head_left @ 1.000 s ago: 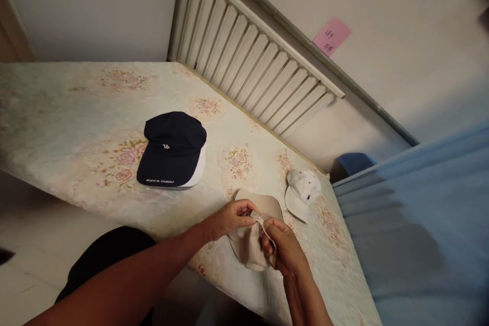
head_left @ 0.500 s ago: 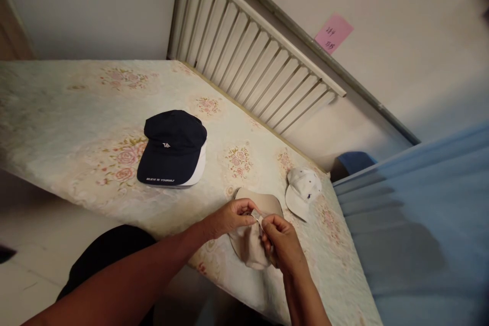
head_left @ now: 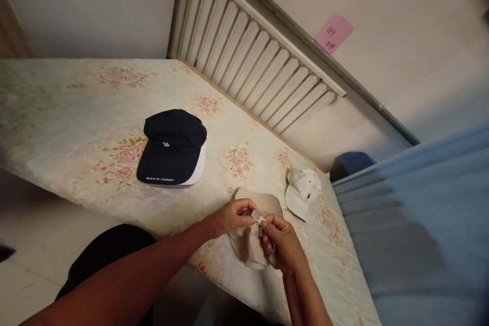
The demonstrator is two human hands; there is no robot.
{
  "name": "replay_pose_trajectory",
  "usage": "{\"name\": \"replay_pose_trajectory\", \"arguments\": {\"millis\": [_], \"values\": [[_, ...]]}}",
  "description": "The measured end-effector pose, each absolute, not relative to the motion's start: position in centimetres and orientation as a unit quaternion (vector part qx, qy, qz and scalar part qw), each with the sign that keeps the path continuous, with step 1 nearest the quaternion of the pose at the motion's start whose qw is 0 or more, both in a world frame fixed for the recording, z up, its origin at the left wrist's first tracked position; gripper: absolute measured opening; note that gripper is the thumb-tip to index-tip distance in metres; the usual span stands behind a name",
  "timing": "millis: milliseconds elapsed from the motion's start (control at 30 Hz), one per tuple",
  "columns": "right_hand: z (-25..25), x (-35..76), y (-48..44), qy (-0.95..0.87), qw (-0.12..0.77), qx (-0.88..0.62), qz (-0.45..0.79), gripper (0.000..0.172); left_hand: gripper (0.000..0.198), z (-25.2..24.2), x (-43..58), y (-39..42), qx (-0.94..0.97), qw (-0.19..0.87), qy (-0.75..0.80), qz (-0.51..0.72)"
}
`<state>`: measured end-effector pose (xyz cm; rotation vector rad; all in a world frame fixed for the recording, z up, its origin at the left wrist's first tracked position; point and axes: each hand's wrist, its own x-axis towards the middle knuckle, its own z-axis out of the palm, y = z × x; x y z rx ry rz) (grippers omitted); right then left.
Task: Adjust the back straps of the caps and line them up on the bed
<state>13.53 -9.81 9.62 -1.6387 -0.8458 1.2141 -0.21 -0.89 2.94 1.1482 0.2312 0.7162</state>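
At near edge of mattress (head_left: 76, 112): beige cap (head_left: 248, 249), probably soft, light, floppy; best taken by back strap (head_left: 260, 218). Left hand (head_left: 229, 220), right hand (head_left: 286, 247): fingers (head_left: 269, 224) pinched closed on strap.

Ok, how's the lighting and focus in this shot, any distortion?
Head view: dim, warm light, no glare; left hand and right hand are sharp on the beige cap; wide lens bends the bed and slats; top right corner darkens and blurs.
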Motion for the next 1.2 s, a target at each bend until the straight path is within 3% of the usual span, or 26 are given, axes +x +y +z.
{"name": "replay_pose_trajectory", "arguments": {"millis": [1200], "values": [[8.6,12.7,-9.6,-0.293,0.506,-0.575,0.573,0.026,0.017,2.9,-0.1,-1.2,0.53,0.772,0.098,0.337]]}}
